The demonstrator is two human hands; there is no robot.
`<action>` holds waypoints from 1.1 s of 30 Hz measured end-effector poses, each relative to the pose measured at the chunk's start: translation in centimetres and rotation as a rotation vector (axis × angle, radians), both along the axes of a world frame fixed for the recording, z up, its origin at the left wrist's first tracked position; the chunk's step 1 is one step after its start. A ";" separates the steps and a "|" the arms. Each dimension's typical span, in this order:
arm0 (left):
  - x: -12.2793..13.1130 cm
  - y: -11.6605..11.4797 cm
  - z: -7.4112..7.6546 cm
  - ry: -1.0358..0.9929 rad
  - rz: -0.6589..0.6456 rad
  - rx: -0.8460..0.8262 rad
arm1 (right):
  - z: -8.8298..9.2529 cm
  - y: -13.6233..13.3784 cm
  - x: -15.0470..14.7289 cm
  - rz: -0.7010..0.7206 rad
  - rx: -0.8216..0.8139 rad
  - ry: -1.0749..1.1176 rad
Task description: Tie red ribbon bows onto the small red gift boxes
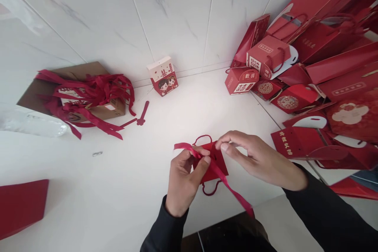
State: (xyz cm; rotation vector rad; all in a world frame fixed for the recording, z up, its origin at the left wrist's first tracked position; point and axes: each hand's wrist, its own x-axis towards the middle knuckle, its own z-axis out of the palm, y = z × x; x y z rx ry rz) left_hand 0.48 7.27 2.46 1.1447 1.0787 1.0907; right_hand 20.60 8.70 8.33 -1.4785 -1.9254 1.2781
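Observation:
A small red gift bag [223, 161] with two dark red cord handles sits on the white table near its front edge. Across its top runs a bright red ribbon [233, 193], one end hanging down towards the table edge. My left hand [189, 177] pinches the ribbon between thumb and fingers over the bag's left side. At the bag's upper right is my right hand [251, 153], its thumb and index finger apart and nothing visible between them.
A cardboard box [118, 106] heaped with red ribbons stands at the back left. Behind the bag is a small cartoon-printed box [164, 78]. Many red gift boxes [295, 141] crowd the right side. A red object [23, 206] lies at the left edge.

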 end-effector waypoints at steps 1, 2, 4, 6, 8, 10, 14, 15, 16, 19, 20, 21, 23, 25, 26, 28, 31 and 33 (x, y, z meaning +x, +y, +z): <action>0.0 0.0 -0.1 0.089 0.032 0.094 | -0.4 0.0 -0.2 -0.030 0.005 0.021; 0.0 -0.1 -0.2 0.185 0.072 0.198 | -0.7 0.0 -0.4 -0.029 -0.011 0.044; 0.2 -0.1 -0.7 0.340 0.171 0.394 | -1.3 0.2 -0.8 0.023 -0.077 0.092; 0.6 -0.2 -1.3 0.397 0.252 0.507 | -1.8 0.4 -1.2 0.048 -0.110 0.114; 0.8 -0.3 -1.9 0.405 0.306 0.555 | -2.1 0.6 -1.5 0.055 -0.120 0.121; 0.9 -0.4 -2.4 0.408 0.334 0.563 | -2.2 0.7 -1.7 0.054 -0.129 0.130; 0.7 -0.7 -2.4 0.392 0.323 0.535 | -2.2 0.7 -1.7 -0.008 -0.118 0.149; 0.7 -0.7 -2.3 0.383 0.312 0.526 | -2.2 0.7 -1.6 -0.033 -0.111 0.156; 0.7 -0.8 -2.2 0.370 0.302 0.513 | -2.1 0.6 -1.6 -0.058 -0.105 0.173; 0.7 -1.1 -1.8 0.332 0.298 0.463 | -1.9 0.5 -1.4 -0.125 -0.076 0.244; 0.7 -1.3 -1.8 0.334 0.305 0.447 | -1.8 0.4 -1.4 -0.147 -0.056 0.254; 0.6 -1.6 -1.7 0.348 0.314 0.434 | -1.7 0.3 -1.3 -0.171 -0.036 0.251; 0.5 -2.1 -1.5 0.403 0.316 0.412 | -1.5 0.2 -1.1 -0.218 -0.002 0.208; 0.1 -2.8 -1.3 0.459 0.314 0.347 | -1.3 0.0 -0.6 -0.243 0.018 0.145; -0.2 -3.2 -1.2 0.478 0.318 0.290 | -1.2 -0.2 -0.2 -0.252 0.021 0.101; -0.9 -3.8 -1.0 0.496 0.325 0.142 | -1.2 -0.4 0.8 -0.281 0.021 0.005; -2.0 -4.3 -1.2 0.448 0.287 -0.092 | -1.6 -0.7 2.3 -0.315 0.007 -0.133; -2.4 -4.4 -1.4 0.365 0.267 -0.213 | -2.3 -0.8 3.0 -0.298 -0.004 -0.212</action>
